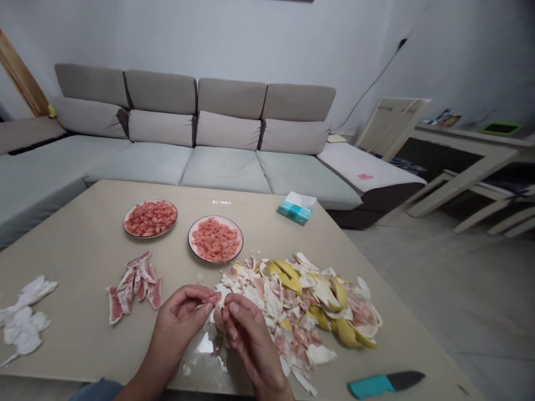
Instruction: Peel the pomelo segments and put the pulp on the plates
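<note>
1. Several crumpled white tissues (25, 328) on the pale table (83, 262), well to the left of the peel heap (309, 312), bunched near the front edge.
2. Left of the heap too, but nearer to it: loose cluster of pink fruit segments (136, 284), with whitish skin on parts of them.
3. Left of the heap and farther back: first plate (146, 235), dark-rimmed, covered with pink pulp (151, 217).
4. Just left of the heap, toward the front: left hand (181, 320), with thumb and fingertips pinched on a small pink piece (214, 298).
5. Beyond the heap's left end: second plate (193, 238), also dark-rimmed and loaded with pulp.
6. At the heap's left edge: right hand (254, 334), with fingers curled close beside the left fingertips; cannot tell if clamped on anything.
7. Behind the heap: blue tissue pack (295, 211), with white tissue at its top.
8. Heap itself: jumble of white pith, yellow rind and pinkish skins.
9. Right of the heap, nearer the front: knife (387, 384), with teal handle leftward, dark blade rightward.
</note>
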`<control>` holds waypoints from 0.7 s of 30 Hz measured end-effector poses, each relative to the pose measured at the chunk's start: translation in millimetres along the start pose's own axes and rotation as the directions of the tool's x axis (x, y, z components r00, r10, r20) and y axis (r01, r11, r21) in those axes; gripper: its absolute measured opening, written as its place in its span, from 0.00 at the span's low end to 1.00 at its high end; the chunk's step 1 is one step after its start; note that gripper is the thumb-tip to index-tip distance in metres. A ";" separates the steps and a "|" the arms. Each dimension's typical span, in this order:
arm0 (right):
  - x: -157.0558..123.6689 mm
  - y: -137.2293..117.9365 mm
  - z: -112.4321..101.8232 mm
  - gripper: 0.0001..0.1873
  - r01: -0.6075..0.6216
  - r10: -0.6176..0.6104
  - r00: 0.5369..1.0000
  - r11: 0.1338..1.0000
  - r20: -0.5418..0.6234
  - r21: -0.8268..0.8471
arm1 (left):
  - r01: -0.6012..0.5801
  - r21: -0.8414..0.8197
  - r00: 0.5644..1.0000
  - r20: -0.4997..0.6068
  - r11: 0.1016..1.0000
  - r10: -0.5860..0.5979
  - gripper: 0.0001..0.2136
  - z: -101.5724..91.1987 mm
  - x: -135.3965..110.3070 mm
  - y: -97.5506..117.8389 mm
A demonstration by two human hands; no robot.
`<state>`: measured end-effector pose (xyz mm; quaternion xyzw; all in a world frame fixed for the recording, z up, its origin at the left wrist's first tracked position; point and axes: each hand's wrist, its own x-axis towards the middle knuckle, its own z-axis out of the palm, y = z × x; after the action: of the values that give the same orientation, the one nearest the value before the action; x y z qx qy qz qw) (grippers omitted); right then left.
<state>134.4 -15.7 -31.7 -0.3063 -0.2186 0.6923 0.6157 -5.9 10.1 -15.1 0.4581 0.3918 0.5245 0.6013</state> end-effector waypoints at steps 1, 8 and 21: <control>0.3 -0.6 0.2 0.09 0.000 0.000 1.000 1.000 -0.003 0.021 | 0.011 -0.009 1.000 -0.009 1.000 -0.011 0.04 -0.6 0.3 0.1; 0.6 -1.1 -0.4 0.11 0.005 -0.006 0.999 0.999 -0.033 -0.035 | 0.173 -0.117 0.985 0.011 0.978 -0.173 0.07 1.9 -0.4 6.2; 127.6 -33.4 -1.0 0.13 0.302 -0.495 0.867 0.438 0.053 -0.847 | 0.267 -0.503 0.950 -0.005 0.822 -0.312 0.13 -19.9 25.4 -10.9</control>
<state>152.2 115.0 -29.5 -0.5687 -0.5224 0.3023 0.5589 -18.2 37.7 -30.8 0.1999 0.3345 0.5295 0.7535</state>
